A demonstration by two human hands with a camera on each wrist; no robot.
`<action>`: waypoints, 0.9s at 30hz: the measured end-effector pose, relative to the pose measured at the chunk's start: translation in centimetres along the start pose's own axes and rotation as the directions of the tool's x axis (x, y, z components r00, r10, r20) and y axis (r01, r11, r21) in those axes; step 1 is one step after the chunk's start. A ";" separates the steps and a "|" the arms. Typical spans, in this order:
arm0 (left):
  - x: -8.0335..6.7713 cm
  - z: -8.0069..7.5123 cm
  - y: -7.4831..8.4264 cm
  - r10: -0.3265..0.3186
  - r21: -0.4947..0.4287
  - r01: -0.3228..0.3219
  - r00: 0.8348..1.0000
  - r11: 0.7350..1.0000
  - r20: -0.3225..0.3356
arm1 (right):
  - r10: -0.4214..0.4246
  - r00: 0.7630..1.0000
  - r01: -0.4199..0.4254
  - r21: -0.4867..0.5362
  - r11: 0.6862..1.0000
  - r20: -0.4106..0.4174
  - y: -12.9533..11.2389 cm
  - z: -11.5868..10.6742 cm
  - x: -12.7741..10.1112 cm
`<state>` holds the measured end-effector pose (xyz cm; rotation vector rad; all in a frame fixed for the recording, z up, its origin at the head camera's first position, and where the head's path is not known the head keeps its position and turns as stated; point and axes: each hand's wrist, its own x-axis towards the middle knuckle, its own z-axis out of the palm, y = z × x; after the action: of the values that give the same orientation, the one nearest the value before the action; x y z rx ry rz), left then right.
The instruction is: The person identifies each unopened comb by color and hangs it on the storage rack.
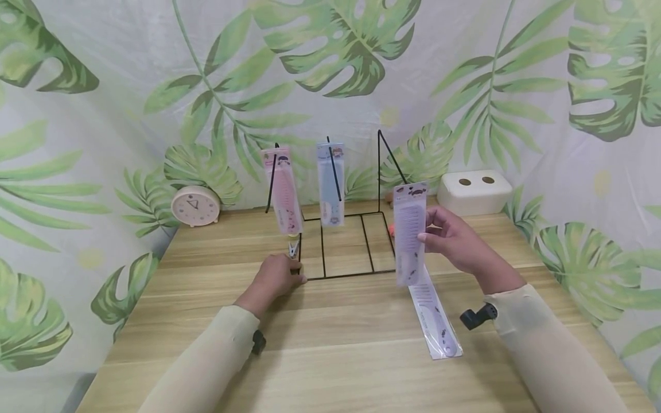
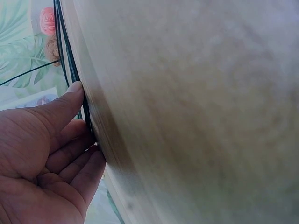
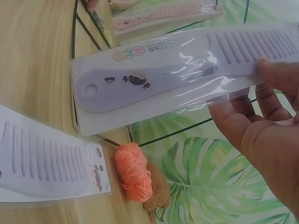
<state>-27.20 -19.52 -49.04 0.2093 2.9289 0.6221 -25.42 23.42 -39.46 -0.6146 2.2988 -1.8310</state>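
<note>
Lying flat nearest on the table point(image 1: 330, 367), a spare purple comb point(image 1: 436, 321) is waiting unhung; right hand point(image 1: 454, 238) is pinching the packaged purple comb point(image 1: 409, 235) upright beside the wire rack point(image 1: 343, 241); left hand point(image 1: 276, 276), fingers curled, is gripping the rack's front corner; pink comb point(image 1: 283, 189) and blue comb point(image 1: 330, 183) are hanging already; right post looking free, table edge well away.
</note>
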 end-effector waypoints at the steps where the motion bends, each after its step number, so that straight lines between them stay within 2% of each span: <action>1: 0.0 0.0 0.0 0.001 0.001 -0.001 1.000 1.000 -0.001 | 0.003 1.000 -0.003 0.000 1.000 -0.002 0.0 0.0 0.0; 5: 0.1 0.0 0.0 -0.002 -0.004 0.002 1.000 1.000 0.001 | 0.026 0.999 -0.026 -0.012 1.000 -0.022 -0.2 0.0 0.1; 9: 0.0 -0.1 0.0 -0.007 -0.002 0.007 1.000 1.000 0.008 | 0.067 0.996 -0.068 -0.013 0.998 -0.063 -0.1 0.0 1.2; 18: 0.2 0.0 -0.1 -0.010 0.001 0.010 1.000 1.000 0.001 | 0.176 0.962 -0.178 0.008 0.984 -0.209 -0.8 0.5 6.7; 27: 0.2 0.1 -0.1 -0.006 -0.006 0.006 1.000 1.000 -0.002 | 0.148 0.936 -0.148 0.026 0.989 -0.318 -0.8 1.1 11.5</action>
<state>-27.37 -19.58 -49.17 0.1996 2.9283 0.6312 -35.25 17.73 -37.38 -0.1425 2.4579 -1.9814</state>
